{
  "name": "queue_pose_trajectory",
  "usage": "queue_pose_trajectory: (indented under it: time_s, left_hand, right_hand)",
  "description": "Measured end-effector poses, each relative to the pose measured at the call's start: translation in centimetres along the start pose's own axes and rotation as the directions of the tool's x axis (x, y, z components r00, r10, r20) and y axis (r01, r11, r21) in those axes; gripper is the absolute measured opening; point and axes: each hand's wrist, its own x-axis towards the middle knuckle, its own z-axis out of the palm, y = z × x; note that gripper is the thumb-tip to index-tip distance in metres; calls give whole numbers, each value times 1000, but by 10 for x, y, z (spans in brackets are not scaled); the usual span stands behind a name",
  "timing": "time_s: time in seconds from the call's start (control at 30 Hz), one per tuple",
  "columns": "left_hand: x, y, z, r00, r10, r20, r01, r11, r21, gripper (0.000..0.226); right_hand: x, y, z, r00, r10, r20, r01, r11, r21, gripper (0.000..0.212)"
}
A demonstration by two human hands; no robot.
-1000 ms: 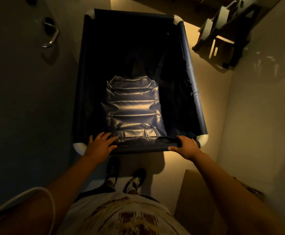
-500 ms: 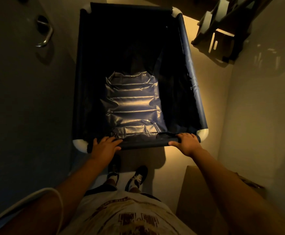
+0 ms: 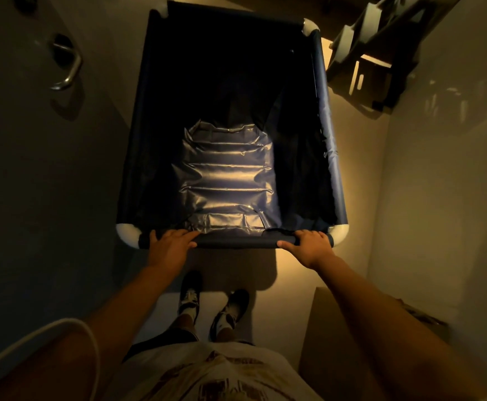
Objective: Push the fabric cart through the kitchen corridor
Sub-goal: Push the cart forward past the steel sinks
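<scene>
We see the fabric cart point(image 3: 230, 134) filling the upper middle of the frame, its dark blue cloth hung from a frame with white corner joints, and a shiny quilted sheet point(image 3: 227, 180) lying inside it. At its near rail, both hands grip: the left hand point(image 3: 172, 246) curls over the bar by the lower left corner, the right hand point(image 3: 308, 246) wraps it by the lower right corner. A door handle point(image 3: 67, 65) sits upper left, a wooden rack point(image 3: 372, 50) upper right, a cardboard box point(image 3: 337, 328) lower right.
</scene>
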Motion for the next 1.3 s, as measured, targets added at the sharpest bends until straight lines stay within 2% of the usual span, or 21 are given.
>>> queue_pose_trajectory:
  time_s: [0.4,0.57,0.87,1.3]
  left_hand:
    - [38,-11,-27,999,28,-28,-26,998,50,39]
    - [52,-20,-36,998,47,-35,-44,996,79,40]
    - [75,-36,-61,989,150,7,-149,977,150,39]
    - [103,-44,-81,975,223,15,-221,953,209,39]
  right_hand:
    - [4,-15,12,998,58,20,-60,991,116,75]
    - [-1,-27,22,996,87,34,-91,985,150,62]
    - [-17,-51,42,990,143,-18,-135,962,237,53]
    - [-16,-75,36,978,209,-2,-200,941,272,51]
